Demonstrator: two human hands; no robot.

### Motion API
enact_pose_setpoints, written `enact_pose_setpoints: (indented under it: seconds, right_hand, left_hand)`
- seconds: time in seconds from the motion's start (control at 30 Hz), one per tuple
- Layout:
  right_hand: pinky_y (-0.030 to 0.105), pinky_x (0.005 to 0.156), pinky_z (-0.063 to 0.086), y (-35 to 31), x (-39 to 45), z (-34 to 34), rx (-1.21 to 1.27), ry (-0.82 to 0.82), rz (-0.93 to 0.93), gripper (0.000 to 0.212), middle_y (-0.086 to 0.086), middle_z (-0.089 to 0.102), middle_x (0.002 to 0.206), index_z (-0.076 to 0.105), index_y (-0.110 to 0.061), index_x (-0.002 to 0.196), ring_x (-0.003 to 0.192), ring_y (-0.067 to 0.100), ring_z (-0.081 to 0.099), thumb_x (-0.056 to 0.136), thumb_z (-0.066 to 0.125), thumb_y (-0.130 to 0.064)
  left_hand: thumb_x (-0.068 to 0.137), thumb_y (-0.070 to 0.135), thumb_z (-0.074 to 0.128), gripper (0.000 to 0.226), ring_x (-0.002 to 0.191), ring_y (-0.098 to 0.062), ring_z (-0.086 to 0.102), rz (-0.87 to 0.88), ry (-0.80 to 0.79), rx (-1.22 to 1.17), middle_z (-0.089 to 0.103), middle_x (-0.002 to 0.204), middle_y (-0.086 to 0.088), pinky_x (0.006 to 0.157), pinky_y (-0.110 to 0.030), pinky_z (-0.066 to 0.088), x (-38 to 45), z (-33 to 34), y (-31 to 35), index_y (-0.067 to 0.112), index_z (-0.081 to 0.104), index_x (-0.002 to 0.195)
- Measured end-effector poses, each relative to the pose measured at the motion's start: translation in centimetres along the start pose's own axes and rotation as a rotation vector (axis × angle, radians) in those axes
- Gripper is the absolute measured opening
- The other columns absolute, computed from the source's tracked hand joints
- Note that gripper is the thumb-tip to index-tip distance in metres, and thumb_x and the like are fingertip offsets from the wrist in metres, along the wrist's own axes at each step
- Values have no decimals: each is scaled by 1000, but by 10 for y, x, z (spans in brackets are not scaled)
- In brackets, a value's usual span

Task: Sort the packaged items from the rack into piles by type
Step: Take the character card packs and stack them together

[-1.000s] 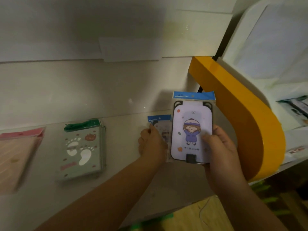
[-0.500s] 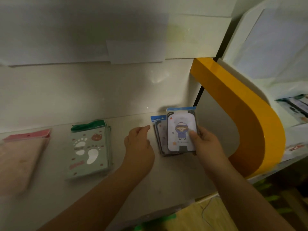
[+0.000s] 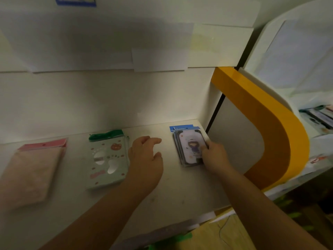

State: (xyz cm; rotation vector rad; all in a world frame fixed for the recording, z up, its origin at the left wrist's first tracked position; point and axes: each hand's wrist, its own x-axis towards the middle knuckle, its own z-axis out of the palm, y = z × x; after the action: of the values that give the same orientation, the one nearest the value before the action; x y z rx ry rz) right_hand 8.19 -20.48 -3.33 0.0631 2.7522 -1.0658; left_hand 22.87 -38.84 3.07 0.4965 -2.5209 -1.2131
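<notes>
In the head view, three piles lie in a row on the white shelf surface (image 3: 176, 192), one per type, well apart so the kinds stay separate. At far left is the pink-topped plastic packet of pale pink material (image 3: 30, 170). In the middle sits the stack of mint-green packets printed with white footprints and a bear (image 3: 108, 159). At right, just beside the curved orange-edged side panel (image 3: 281, 139), is the stack of blue-topped packets showing a cartoon child in purple (image 3: 189, 147).

The right hand (image 3: 213, 157) rests on the near right corner of that blue-topped stack, fingers closed against the top packet, probably pressing it square onto its pile. The left hand (image 3: 146, 159) hovers between the green and blue piles, fingers loosely spread and holding nothing.

Half a second ago the top packet was tilted up off the stack in the right hand; now it lies flat on it. A second ago both hands held it raised.
</notes>
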Motion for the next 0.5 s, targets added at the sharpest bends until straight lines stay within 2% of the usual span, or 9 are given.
enact_pose_setpoints:
  seconds: [0.13,0.2,0.3,0.4,0.5]
  right_hand:
    - [42,84,58,-9,-15,-3,-51,13,-1,41,9,62,114,59,-16,123,95,22,64,98,42,-44]
    - [39,90,51,-17,-33,-9,-153,80,-37,40,9,56,119,57,-16,123,106,23,55,100,40,-44]
    - [36,92,41,-31,-67,-18,-245,215,-191,39,8,47,123,51,-17,129,116,24,42,100,44,-41]
    - [31,90,41,-44,-105,-30,-266,277,-378,42,4,46,122,50,-18,134,116,20,41,98,49,-40]
    - [23,87,31,-51,-134,-46,-316,318,-490,41,1,48,125,50,-22,134,114,17,41,96,51,-37]
  left_hand:
    - [91,4,52,40,132,-19,31,37,-5,-9,38,135,-1,103,-23,19,1,-8,-2,27,56,124]
    - [91,7,53,40,132,-19,31,65,-13,6,38,136,0,102,-23,19,0,-12,0,27,55,125]
    - [90,12,58,40,134,-17,29,128,2,25,36,140,2,104,-23,18,-1,-17,4,27,55,127]
    - [88,17,61,42,134,-18,30,216,24,63,36,141,0,103,-23,19,1,-20,7,24,54,129]
    - [88,22,61,47,135,-18,32,323,-6,141,38,144,1,104,-24,22,3,-26,18,22,51,134]
